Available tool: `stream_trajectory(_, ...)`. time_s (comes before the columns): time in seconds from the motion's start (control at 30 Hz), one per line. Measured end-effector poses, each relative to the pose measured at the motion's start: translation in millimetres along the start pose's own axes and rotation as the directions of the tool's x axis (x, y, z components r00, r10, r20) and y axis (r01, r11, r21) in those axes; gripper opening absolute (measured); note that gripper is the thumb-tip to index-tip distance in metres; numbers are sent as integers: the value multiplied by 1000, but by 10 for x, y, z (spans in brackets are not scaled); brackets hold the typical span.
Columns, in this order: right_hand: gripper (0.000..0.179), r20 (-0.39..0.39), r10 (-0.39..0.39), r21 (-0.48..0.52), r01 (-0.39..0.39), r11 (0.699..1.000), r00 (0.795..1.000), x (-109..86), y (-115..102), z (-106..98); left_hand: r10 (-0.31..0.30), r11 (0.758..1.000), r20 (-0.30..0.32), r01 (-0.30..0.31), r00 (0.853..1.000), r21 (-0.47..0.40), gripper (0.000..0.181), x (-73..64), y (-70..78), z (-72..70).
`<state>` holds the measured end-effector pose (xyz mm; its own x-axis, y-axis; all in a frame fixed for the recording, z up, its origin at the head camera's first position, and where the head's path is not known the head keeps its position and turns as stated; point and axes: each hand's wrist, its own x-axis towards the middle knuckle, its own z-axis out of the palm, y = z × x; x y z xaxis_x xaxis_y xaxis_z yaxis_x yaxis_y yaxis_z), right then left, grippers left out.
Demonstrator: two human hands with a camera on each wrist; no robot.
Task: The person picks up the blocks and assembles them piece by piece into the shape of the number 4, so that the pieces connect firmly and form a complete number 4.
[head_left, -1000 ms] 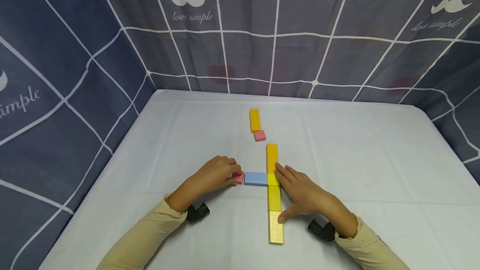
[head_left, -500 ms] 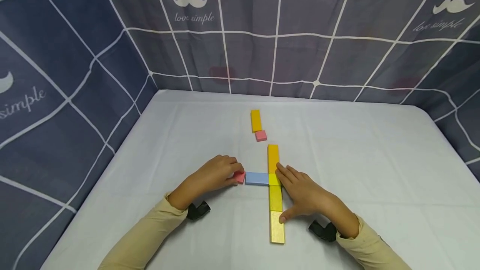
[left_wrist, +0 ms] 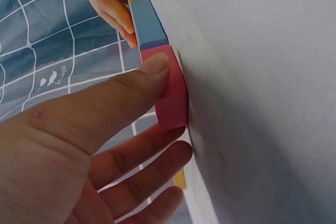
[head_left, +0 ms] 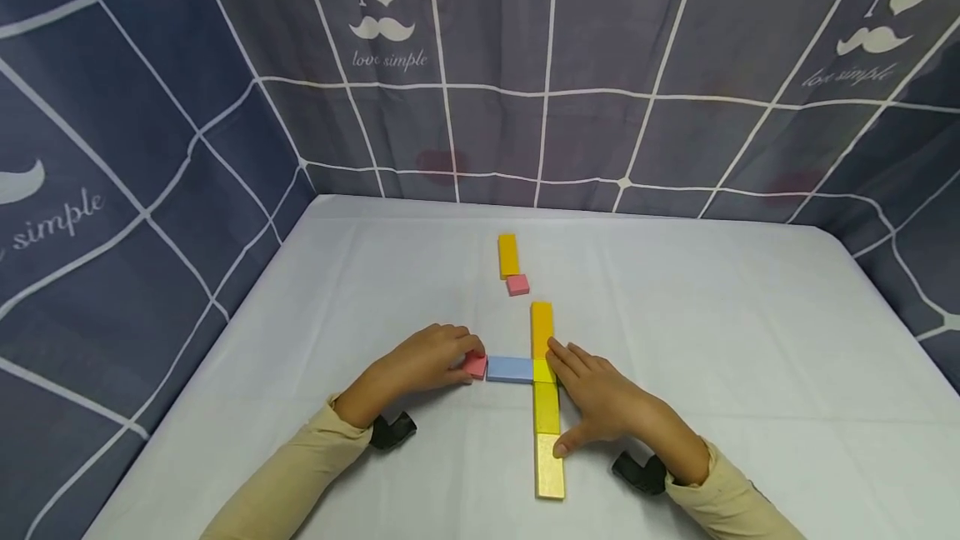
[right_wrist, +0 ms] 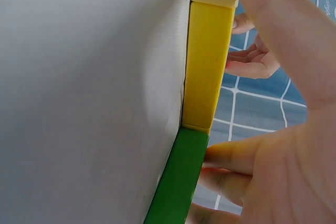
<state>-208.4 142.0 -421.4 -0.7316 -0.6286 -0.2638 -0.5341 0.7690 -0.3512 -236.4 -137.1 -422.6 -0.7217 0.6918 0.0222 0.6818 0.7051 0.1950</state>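
Note:
My left hand [head_left: 427, 361] pinches a small pink block [head_left: 475, 367] between thumb and fingers. The left wrist view shows the thumb on the pink block [left_wrist: 173, 98], whose end lies against or very close to a blue block [head_left: 510, 369]. That blue block reaches a column of yellow blocks: an orange-yellow one [head_left: 542, 327], a small bright-yellow square [head_left: 545, 370], a yellow one [head_left: 547, 408] and a pale gold one [head_left: 550, 473]. My right hand [head_left: 607, 402] rests along the column's right side, fingers extended, thumb on the pale gold block. A green block face [right_wrist: 178, 177] shows in the right wrist view.
Farther back on the white-covered table [head_left: 697, 315] lie another orange-yellow block [head_left: 508, 257] and a pink block [head_left: 517, 284], touching or nearly so. A dark gridded curtain [head_left: 487, 132] hangs behind the table and at its sides.
The head view has tilted, so the table and blocks appear a little lower. Both hands keep their places on the blocks, with no clear movement of the blocks.

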Motion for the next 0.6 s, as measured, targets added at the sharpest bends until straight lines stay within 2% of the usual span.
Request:
stream_trajectory(0.27, 117, -6, -1, -5, 1, 1000, 1000, 24, 8, -9, -22, 1000, 25, 23, 999, -15, 30, 22, -11, -17)
stream_trajectory(0.5, 117, -4, -3, -7, 3, 1000, 1000, 19, 13, 1, -87, 995, 85, 91, 993, -41, 44, 43, -8, -13)
stream_trajectory(0.6, 117, 0, -5, -3, 5, 1000, 1000, 15, 13, -3, -96, 994, 95, 101, 991, -46, 48, 41, -14, -15)
